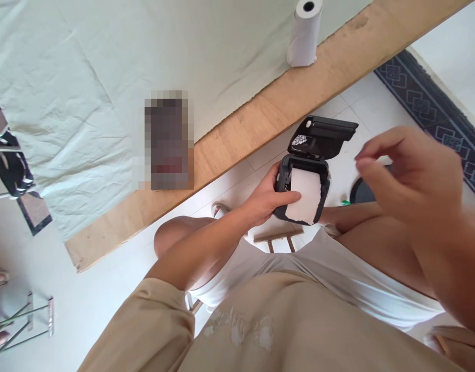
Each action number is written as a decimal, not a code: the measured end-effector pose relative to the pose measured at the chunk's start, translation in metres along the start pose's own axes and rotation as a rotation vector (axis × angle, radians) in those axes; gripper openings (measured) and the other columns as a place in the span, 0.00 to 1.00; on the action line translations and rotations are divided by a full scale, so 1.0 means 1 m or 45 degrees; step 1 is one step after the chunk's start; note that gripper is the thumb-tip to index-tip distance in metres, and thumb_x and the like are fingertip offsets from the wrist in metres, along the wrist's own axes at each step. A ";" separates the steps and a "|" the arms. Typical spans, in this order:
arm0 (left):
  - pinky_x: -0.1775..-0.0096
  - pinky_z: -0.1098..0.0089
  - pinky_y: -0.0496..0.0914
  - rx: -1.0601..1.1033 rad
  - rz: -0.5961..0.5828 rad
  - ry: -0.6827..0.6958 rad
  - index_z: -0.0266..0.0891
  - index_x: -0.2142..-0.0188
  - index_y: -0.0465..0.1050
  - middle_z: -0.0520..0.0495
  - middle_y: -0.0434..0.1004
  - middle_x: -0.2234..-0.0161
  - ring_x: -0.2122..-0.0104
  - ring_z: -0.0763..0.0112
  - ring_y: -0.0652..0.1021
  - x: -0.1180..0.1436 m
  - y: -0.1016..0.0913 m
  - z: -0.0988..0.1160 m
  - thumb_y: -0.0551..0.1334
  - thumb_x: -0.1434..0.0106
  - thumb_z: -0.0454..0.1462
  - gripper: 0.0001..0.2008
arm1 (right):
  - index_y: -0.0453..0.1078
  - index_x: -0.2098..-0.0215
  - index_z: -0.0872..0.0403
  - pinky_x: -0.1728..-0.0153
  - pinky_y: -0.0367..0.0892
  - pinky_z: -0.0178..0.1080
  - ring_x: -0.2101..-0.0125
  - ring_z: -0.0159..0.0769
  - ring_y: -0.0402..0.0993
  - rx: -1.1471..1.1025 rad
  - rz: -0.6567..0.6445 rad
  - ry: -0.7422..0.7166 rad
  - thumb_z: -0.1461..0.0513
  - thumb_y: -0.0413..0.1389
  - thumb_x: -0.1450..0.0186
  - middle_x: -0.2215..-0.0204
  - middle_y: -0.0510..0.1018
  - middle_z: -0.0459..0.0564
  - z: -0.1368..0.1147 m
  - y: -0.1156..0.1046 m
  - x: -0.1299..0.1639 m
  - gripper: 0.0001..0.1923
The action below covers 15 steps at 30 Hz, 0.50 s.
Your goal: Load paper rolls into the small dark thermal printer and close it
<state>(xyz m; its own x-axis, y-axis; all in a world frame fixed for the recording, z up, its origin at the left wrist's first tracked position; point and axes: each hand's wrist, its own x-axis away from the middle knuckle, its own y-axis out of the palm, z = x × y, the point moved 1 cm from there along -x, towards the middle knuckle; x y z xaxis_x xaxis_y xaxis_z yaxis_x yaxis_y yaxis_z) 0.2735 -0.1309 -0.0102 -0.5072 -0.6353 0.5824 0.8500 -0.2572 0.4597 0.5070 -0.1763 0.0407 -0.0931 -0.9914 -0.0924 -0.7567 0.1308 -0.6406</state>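
Far out to the left of both hands, beyond the person's sleeve, a pale green cloth (86, 77) covers a wooden board (260, 113), whose bare edge runs diagonally up toward the right. A blurred dark object (168, 139) stands on the board's near edge, up and left of the left hand; what it is cannot be told.

The left hand (266, 199) is closed around a small black printer (305, 175), thumb lying across its front and fingers wrapped behind its left side. It holds the printer out over the lap, above the white floor and below the board's edge. The printer's lid (325, 137) is swung open and tilts up and away from the person. In the open compartment sits a roll of white paper (305, 194), its loose end hanging down over the front lip with a torn-looking lower edge (the tear is probably uneven, though the view is small). The printer's long axis runs from the person's lap up toward the board, with the open mouth facing the camera.

Well above the printer, a second white paper roll (305, 33) stands upright on the board.

The right hand (410, 175) hovers just right of the printer, apart from it, fingers loosely curled and half open, holding nothing.
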 end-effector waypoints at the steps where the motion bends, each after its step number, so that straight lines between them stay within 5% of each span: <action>1: 0.39 0.53 0.74 -0.011 -0.029 0.005 0.47 0.40 0.74 0.45 0.83 0.44 0.40 0.49 0.79 0.000 0.000 0.000 0.84 0.59 0.39 0.45 | 0.74 0.52 0.35 0.46 0.75 0.61 0.50 0.54 0.81 -0.044 0.089 0.115 0.42 0.59 0.24 0.49 0.82 0.49 0.002 -0.001 -0.001 0.12; 4: 0.39 0.53 0.74 -0.014 -0.118 0.006 0.50 0.34 0.71 0.44 0.82 0.40 0.39 0.48 0.80 0.002 0.000 -0.001 0.86 0.60 0.38 0.54 | 0.71 0.40 0.29 0.35 0.73 0.63 0.36 0.56 0.78 -0.348 0.058 0.172 0.35 0.61 0.28 0.38 0.79 0.46 0.007 0.004 -0.005 0.23; 9: 0.41 0.54 0.75 -0.016 -0.134 0.010 0.52 0.30 0.68 0.46 0.84 0.44 0.43 0.50 0.83 0.005 -0.002 -0.001 0.87 0.59 0.40 0.57 | 0.71 0.42 0.36 0.31 0.73 0.61 0.39 0.52 0.80 -0.581 -0.059 0.158 0.34 0.60 0.29 0.49 0.83 0.49 0.010 0.018 -0.009 0.26; 12: 0.44 0.57 0.77 0.013 -0.123 0.053 0.52 0.33 0.70 0.47 0.85 0.47 0.47 0.53 0.84 0.008 -0.004 -0.001 0.88 0.58 0.43 0.54 | 0.69 0.38 0.42 0.39 0.80 0.57 0.41 0.51 0.82 -0.515 -0.231 0.309 0.36 0.64 0.34 0.40 0.81 0.54 0.012 0.030 -0.007 0.34; 15: 0.48 0.59 0.78 0.041 -0.078 0.101 0.50 0.36 0.72 0.47 0.85 0.48 0.50 0.54 0.85 0.009 -0.005 0.000 0.86 0.53 0.50 0.48 | 0.63 0.32 0.44 0.55 0.85 0.49 0.52 0.46 0.85 -0.579 -0.457 0.427 0.40 0.68 0.38 0.41 0.81 0.54 0.013 0.046 -0.004 0.42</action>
<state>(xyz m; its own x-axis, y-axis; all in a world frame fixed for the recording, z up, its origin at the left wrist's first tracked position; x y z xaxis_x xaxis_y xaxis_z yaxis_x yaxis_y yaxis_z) 0.2647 -0.1356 -0.0069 -0.5442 -0.6753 0.4978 0.8119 -0.2746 0.5151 0.4813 -0.1663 0.0017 0.0748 -0.9318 0.3552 -0.9688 -0.1523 -0.1954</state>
